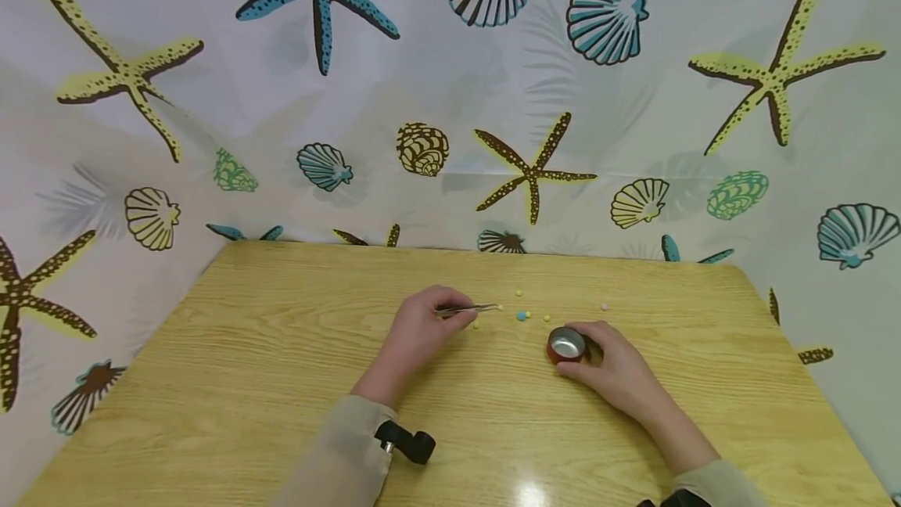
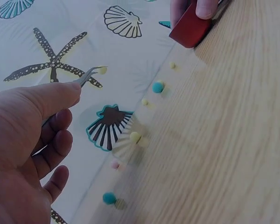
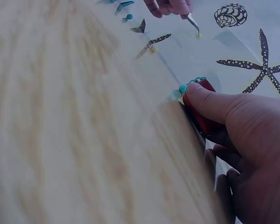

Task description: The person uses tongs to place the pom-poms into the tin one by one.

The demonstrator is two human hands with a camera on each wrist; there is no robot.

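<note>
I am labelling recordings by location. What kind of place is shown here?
Probably a staged tabletop workspace, not a lived-in room: a bare wooden table enclosed on three sides by a seashell-print curtain, with only tweezers, small beads and a little red cup on it.

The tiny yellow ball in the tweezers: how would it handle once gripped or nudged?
The yellow ball looks round, so a nudge would probably roll it across the table. It seems very light. Pinched only at the tweezers tips in the left hand, it might slip or pop out.

Bright even light; tabletop glare, blurred wrist views
</note>
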